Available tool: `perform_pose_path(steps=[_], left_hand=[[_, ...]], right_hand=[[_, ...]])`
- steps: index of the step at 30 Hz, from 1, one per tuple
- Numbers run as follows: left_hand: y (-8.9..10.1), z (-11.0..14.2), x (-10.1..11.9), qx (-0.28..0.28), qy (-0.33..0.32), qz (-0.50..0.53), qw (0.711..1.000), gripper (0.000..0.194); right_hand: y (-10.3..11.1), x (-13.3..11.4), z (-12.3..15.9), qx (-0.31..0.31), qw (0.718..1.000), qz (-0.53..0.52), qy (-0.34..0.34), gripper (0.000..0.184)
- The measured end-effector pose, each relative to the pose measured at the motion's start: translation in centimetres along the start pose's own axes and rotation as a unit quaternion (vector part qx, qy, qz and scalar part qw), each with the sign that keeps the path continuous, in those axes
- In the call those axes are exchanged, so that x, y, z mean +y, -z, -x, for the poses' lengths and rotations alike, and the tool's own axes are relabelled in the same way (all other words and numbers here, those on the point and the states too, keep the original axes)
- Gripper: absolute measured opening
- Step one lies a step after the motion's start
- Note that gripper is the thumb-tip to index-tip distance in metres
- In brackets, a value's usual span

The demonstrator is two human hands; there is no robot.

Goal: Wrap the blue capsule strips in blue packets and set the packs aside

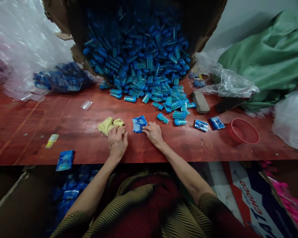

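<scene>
Head view: blue printed packet (138,123), paler lower left; right hand (154,134) pinching edge; left hand (117,142) spread on yellow cloth (105,126).

Two bare forearms (95,188) stretch forward; the left hand (117,142) lies palm down, loosely curved; the right hand (154,134) appears pinched.

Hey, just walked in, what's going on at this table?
Someone in a striped top is working bare-handed at a reddish tabletop. The left hand is on a crumpled yellow cloth, and the right hand has its fingertips at the edge of a blue packet. Beyond them, blue-capped containers spill from a cardboard box. Two more blue packets lie to the right, near a red basket.
</scene>
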State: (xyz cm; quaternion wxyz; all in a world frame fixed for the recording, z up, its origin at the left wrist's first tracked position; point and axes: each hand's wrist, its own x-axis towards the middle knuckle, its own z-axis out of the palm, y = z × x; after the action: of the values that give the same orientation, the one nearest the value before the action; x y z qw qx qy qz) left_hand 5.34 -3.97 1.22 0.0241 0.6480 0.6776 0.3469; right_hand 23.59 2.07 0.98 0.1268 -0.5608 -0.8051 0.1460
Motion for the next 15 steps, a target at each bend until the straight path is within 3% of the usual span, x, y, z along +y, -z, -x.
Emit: perform_pose_path(steps=[7, 10, 12, 15], left_hand=[[-0.7, 1.8, 2.7, -0.049, 0.026, 0.11, 0.992, 0.024], [-0.9, 1.8, 3.2, -0.065, 0.086, 0.19, 0.976, 0.021], [-1.1, 1.4, 3.4, -0.092, 0.191, 0.29, 0.933, 0.024], [-1.1, 0.7, 4.0, -0.134, 0.373, 0.45, 0.801, 0.037]], right_hand=[[-0.7, -0.1, 0.3, 0.021, 1.0, -0.02, -0.008, 0.019], [-0.8, -0.2, 0.1, 0.031, 0.999, -0.028, -0.008, 0.018], [-0.8, -0.2, -0.1, 0.039, 0.999, -0.027, -0.001, 0.018], [-0.4, -0.5, 0.2, 0.062, 0.998, -0.021, 0.017, 0.02]])
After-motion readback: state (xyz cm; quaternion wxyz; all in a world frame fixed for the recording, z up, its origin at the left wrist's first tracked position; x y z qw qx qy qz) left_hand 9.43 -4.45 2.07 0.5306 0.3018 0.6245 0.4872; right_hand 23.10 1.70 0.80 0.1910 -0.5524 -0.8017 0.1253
